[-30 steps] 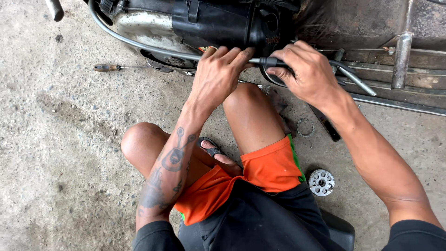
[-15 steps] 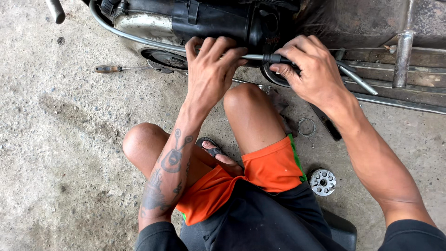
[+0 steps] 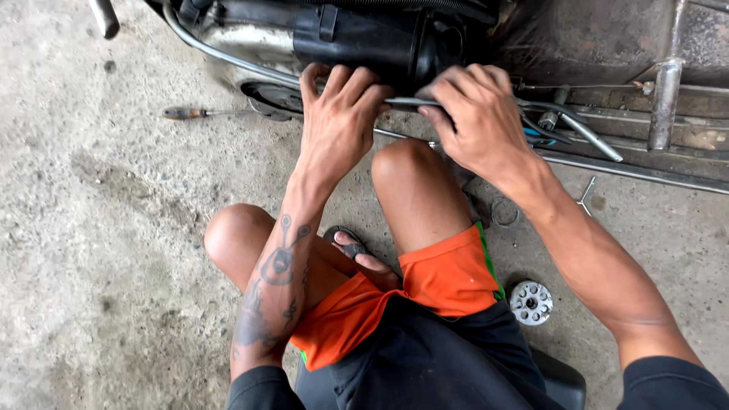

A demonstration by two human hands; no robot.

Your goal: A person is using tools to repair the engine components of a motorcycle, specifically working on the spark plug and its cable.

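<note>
at the top centre of the frame, both hands work against the underside of a dark machine body (image 3: 380,38), at a thin dark cable (image 3: 406,102) that runs between them. the left hand (image 3: 338,121) reaches up from the lower left, its tattooed forearm stretched nearly straight, wrist bent slightly back, fingers curled forward with the tips pressed onto the black casing and the thumb side closed over the near end of the cable. the right hand (image 3: 474,121) comes in from the lower right along a long diagonal forearm, knuckles up, fingers folded tightly down around the cable where it meets the machine; the fingertips are hidden under the hand, so how firmly it pinches cannot be told. the cable lies level in the short gap between the two hands, just above the raised right knee. to the left of the hands a screwdriver (image 3: 199,113) lies on the concrete floor (image 3: 91,228), well apart from them. at the lower right a round silver perforated disc (image 3: 531,302) rests on the floor beside the orange shorts (image 3: 448,273), and a small wire ring (image 3: 504,212) lies near the right forearm. a chrome tube (image 3: 665,83) stands upright at the upper right.
</note>
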